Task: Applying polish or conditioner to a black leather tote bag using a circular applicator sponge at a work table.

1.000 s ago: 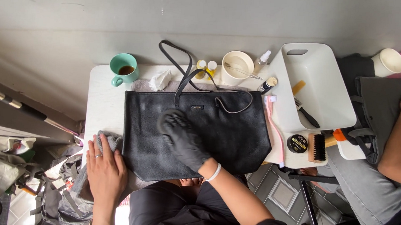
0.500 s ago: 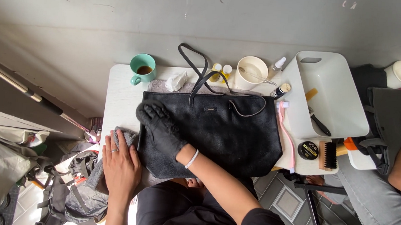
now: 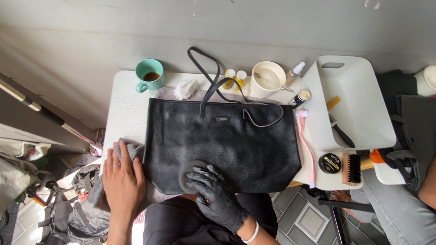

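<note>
The gloved right hand [image 3: 216, 198] grips a round dark pad [image 3: 190, 174] with curled fingers, pressing it on the near left part of the black bag [image 3: 227, 143]. The bag lies flat across the desk [image 3: 125, 112], handles at the far side. The bare left hand [image 3: 123, 177], fingers together, lies flat on a grey cloth [image 3: 125, 149] just left of the bag.

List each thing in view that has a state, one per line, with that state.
black tote bag: lying flat on the table, handles loose
right hand: black-gloved, pressing a round pad on the bag
left hand: bare, flat on grey cloth
green mug: upright, dark drink inside
white tub: open, brush inside
round tin: lid on
</note>
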